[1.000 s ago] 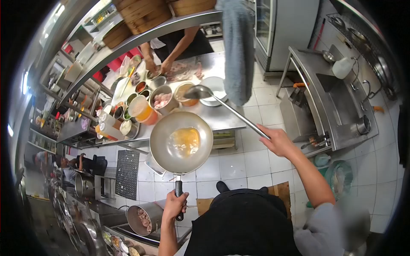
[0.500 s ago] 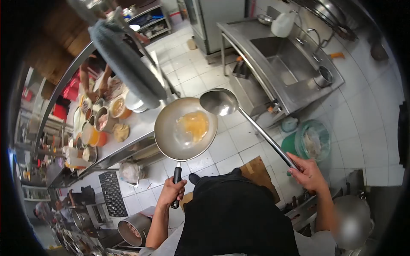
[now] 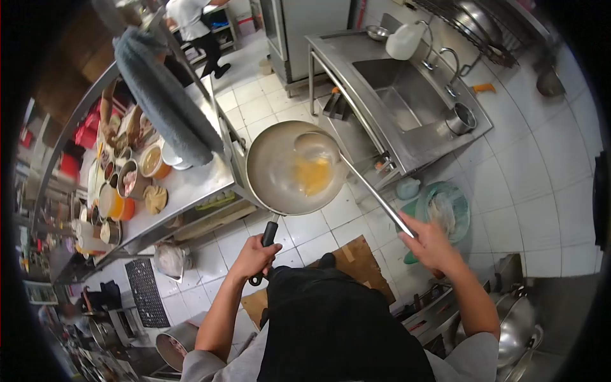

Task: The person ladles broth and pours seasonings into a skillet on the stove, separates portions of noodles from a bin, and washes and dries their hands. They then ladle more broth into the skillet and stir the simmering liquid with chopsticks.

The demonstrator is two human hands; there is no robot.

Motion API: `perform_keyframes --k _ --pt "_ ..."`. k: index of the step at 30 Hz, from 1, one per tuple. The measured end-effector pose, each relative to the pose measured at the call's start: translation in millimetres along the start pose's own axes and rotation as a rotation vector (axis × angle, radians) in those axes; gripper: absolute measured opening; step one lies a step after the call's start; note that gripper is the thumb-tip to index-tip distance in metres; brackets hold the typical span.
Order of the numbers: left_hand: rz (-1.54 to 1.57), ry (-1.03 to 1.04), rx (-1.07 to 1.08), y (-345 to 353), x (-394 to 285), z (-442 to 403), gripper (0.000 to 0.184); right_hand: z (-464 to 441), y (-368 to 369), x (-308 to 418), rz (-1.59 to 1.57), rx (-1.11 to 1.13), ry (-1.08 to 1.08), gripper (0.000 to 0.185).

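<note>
My left hand [image 3: 253, 258] is closed round the black handle of a wide pan [image 3: 273, 169], which it holds up in front of me. A patch of yellow, egg-like liquid [image 3: 313, 176] lies in the right part of the pan. My right hand [image 3: 433, 242] grips the metal shaft of a long ladle [image 3: 379, 200]. The ladle's bowl is inside the pan, at its upper right, beside the yellow liquid; whether it touches the pan is unclear.
A steel counter [image 3: 191, 194] with tubs and sauces stands at left, a towel [image 3: 162, 95] hanging over it. A co-worker's hands [image 3: 121, 137] work there. Another person [image 3: 197, 32] is at the top. At right are a sink [image 3: 404, 95] and a green bin [image 3: 445, 213].
The ladle's bowl has moved into the pan. My view has turned, and the pan now shows nearer the sink. A walking person has come into view at the top.
</note>
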State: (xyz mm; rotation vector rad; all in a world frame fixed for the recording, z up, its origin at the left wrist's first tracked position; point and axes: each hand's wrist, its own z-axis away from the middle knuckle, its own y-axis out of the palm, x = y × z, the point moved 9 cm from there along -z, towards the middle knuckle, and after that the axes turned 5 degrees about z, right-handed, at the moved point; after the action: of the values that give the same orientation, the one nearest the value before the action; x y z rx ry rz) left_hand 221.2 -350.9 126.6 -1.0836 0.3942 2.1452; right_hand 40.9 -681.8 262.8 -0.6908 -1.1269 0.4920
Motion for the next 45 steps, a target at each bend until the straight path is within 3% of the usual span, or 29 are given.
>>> perform_keyframes --k 2,6,9,15,23,30,42,45 --pt "0.012 -0.015 0.005 -3 4 2 0.028 14 32 -19 -0.447 0.19 0.31 0.046" --pt "0.031 -0.029 0.013 -21 31 12 0.028 30 59 8 -0.725 0.36 0.516 0.047" --pt "0.089 -0.061 0.005 -45 64 25 0.027 26 73 39 -0.822 0.408 0.554 0.048" --pt "0.139 -0.051 -0.017 -101 112 69 0.026 -19 107 123 -0.897 0.49 0.5 0.049" --pt "0.172 -0.095 -0.103 -193 126 140 0.028 -150 202 259 -0.884 0.614 0.222 0.042" --pt "0.181 -0.126 -0.171 -243 161 170 0.027 -272 285 340 -0.732 0.546 0.039 0.058" --pt "0.182 -0.155 -0.179 -263 169 185 0.027 -348 344 346 -0.446 0.291 -0.106 0.06" --pt "0.184 -0.157 -0.156 -257 168 178 0.024 -341 333 337 -0.238 0.209 -0.306 0.064"
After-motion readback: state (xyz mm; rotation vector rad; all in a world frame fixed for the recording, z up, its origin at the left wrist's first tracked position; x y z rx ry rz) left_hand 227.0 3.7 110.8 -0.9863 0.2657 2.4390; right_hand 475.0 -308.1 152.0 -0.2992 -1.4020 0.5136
